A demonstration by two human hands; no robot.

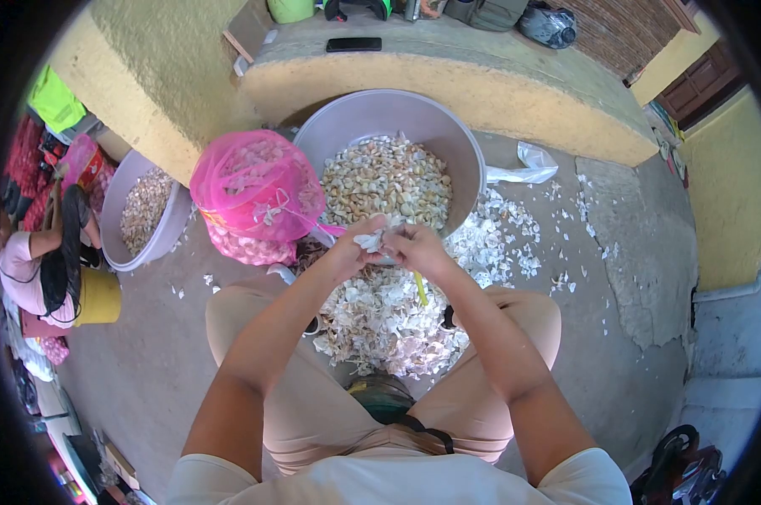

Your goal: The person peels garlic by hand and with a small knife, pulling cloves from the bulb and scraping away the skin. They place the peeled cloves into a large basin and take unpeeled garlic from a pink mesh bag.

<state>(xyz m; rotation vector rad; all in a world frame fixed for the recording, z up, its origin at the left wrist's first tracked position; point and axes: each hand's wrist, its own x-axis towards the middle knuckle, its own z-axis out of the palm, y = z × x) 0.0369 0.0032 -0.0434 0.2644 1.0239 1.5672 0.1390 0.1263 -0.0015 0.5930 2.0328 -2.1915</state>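
Note:
Close together in front of me, my left hand [357,248] and my right hand [417,250] are both closed around a whitish garlic bulb [370,241] with papery skin. A thin yellow strip [421,289], perhaps a knife handle, sticks out below my right hand; its other end is hidden. Just beyond my hands stands a large greyish-purple tub [473,160] partly filled with loose garlic cloves [389,181]. A heap of garlic skins [389,324] lies on the ground between my legs. To the left of the tub sits a pink mesh sack [254,189] of garlic bulbs.
Another tub [166,231] of cloves stands at the left near a seated person [39,261] on a yellow bucket [100,299]. Behind my tub runs a concrete ledge [481,80] with a phone [353,44] on it. Skins are scattered rightward beside a plastic bag [534,162].

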